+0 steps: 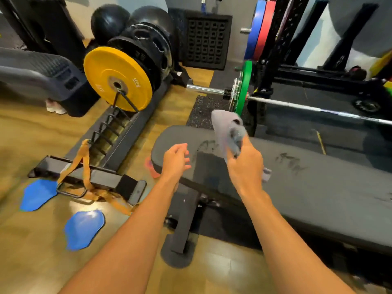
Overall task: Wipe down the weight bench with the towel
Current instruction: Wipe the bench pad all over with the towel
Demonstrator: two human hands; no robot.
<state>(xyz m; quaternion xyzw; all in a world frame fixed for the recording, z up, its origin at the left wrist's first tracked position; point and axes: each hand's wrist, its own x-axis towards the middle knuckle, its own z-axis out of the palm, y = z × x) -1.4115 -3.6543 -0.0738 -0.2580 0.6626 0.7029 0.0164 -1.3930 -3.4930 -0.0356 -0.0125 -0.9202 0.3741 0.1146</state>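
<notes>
The weight bench (307,187) has a dark grey pad running from centre to the right edge, with smudged marks on its top. My right hand (244,164) is raised above the pad's left part and grips a grey towel (228,128); the cloth sticks up loosely above my fist, blurred, and a corner hangs out below my palm. My left hand (176,160) hovers over the rounded left end of the pad with its fingers loosely curled and apart, holding nothing.
A plate rack with a yellow plate (117,79) stands to the left. Beyond the bench, a barbell (318,108) with a green plate (244,88) lies across. Two blue pads (83,229) and an orange strap (84,166) lie on the wooden floor. The bench foot (180,236) is below.
</notes>
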